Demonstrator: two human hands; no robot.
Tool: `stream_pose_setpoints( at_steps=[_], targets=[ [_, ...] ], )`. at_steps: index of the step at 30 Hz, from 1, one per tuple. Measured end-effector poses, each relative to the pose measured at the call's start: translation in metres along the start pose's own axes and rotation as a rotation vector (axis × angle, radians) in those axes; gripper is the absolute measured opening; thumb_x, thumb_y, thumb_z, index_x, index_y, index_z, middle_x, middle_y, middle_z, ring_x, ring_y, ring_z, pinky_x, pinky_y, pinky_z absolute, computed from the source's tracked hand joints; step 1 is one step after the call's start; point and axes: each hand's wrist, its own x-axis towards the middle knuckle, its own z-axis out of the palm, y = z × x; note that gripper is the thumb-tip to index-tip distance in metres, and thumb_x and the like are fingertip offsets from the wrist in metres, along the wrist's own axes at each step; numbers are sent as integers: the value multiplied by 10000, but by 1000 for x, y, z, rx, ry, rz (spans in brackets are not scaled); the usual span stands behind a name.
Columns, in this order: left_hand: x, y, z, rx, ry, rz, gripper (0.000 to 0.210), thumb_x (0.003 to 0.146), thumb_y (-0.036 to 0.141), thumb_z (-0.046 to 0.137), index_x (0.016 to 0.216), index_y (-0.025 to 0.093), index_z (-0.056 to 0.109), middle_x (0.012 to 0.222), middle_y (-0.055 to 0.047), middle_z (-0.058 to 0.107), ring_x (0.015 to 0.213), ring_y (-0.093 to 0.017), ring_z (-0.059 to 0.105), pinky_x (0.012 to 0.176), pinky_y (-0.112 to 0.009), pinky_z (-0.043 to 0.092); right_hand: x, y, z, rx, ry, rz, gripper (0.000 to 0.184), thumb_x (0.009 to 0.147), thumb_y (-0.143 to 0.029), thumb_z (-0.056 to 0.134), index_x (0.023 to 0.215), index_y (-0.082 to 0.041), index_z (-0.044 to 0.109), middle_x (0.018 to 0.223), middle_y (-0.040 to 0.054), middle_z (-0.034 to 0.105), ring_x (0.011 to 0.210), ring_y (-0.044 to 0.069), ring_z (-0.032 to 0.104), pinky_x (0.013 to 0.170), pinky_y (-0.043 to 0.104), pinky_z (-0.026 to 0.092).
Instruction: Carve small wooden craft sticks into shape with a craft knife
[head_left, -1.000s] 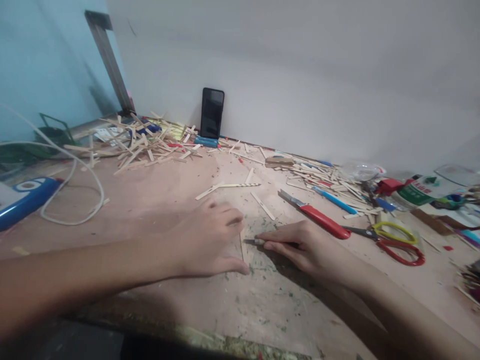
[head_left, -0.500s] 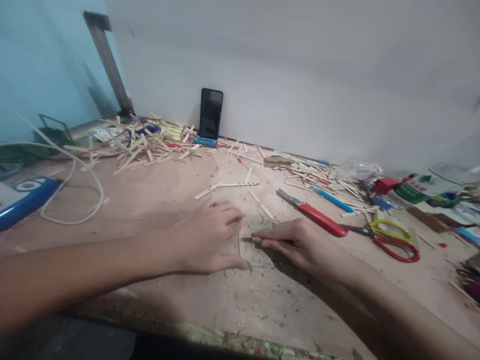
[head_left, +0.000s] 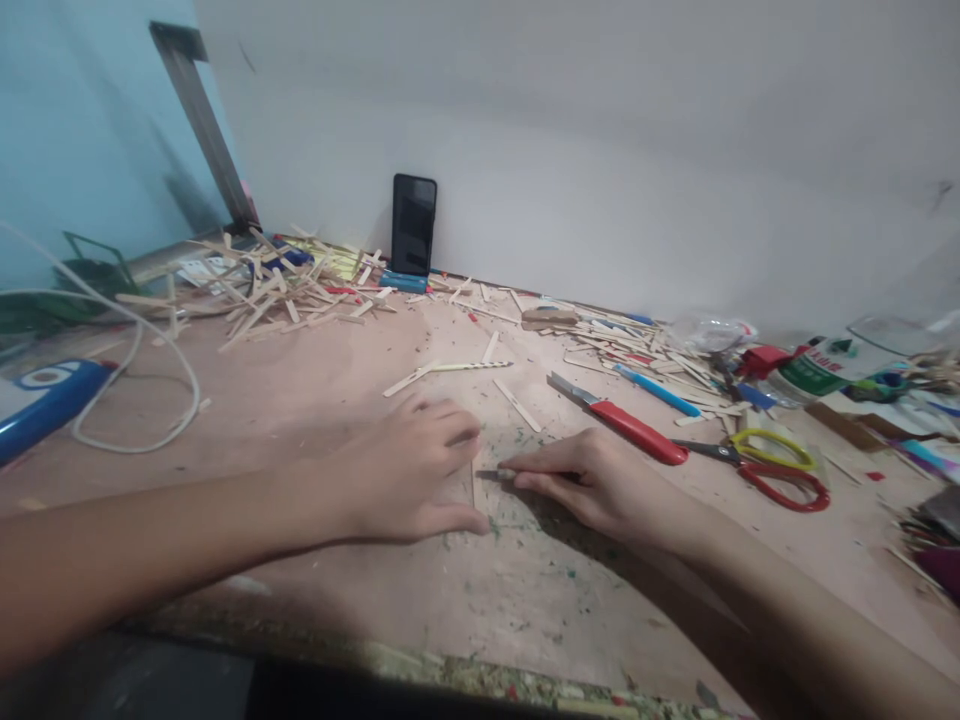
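Observation:
My left hand (head_left: 416,468) is palm down on the table, its bent fingers and thumb pinning a narrow wooden craft stick (head_left: 475,488) at both ends. Most of that stick's far end is under the fingers. From the right, my right hand (head_left: 600,488) pinches a small thin blade (head_left: 491,474) with a pale grip, its dark tip at or close to the stick; contact is hard to make out. Beyond the hands lie a loose craft stick (head_left: 517,405) and a joined piece of sticks with dark marks (head_left: 469,367).
Red-handled utility knife (head_left: 641,432), scissors (head_left: 776,465) and a blue pen-like tool (head_left: 656,390) lie to the right. Craft sticks are heaped back left (head_left: 277,290) and back right (head_left: 637,350). A phone (head_left: 414,225) leans on the wall; a white cable (head_left: 135,440) loops at left.
The whole view has shifted slightly, so everything sits a little further left. Both hands keep nearly the same grip and position, with the blade still beside the stick.

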Motion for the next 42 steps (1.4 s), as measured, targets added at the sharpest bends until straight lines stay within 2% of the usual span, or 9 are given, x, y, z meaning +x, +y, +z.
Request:
stream_pose_setpoints(
  at_steps=[7,14,29,35,42],
  targets=[
    [-1,-1,-1,2,13,10,649,1097,760,796,1247,130,846,1309,-187,834,1243,-377,780,1122,-520,575,2,-2,4,-6,-15,5,304,1195,-453,802,1362,-199,796,1292,86,827,1037,231,822,925,433,733],
    [-1,1,-3,23,8,16,664,1118,742,780,1278,101,850,1345,-196,847,1281,-389,794,1139,-546,577,-1,-7,-3,-12,-20,28,284,1208,-454,784,1347,-207,804,1278,84,833,1017,221,820,917,420,732],
    [-1,0,-2,14,14,14,675,1113,758,779,1292,112,862,1355,-198,854,1285,-388,800,1149,-556,572,-3,-7,-6,-15,-21,43,277,1216,-470,771,1277,-204,816,1222,72,845,981,210,821,909,410,728],
    [-1,0,-2,2,9,2,655,1117,776,759,1285,152,863,1346,-175,859,1277,-371,793,1159,-532,562,-4,-7,-6,-22,-8,26,282,1213,-466,775,1312,-204,810,1245,78,839,992,214,820,907,412,730],
    [-2,0,-1,-11,11,0,661,1122,779,749,1270,146,872,1380,-192,846,1300,-384,786,1165,-544,548,-3,-7,-5,-27,-5,20,280,1213,-464,775,1312,-205,813,1261,82,842,1013,219,825,924,421,731]
  ],
)
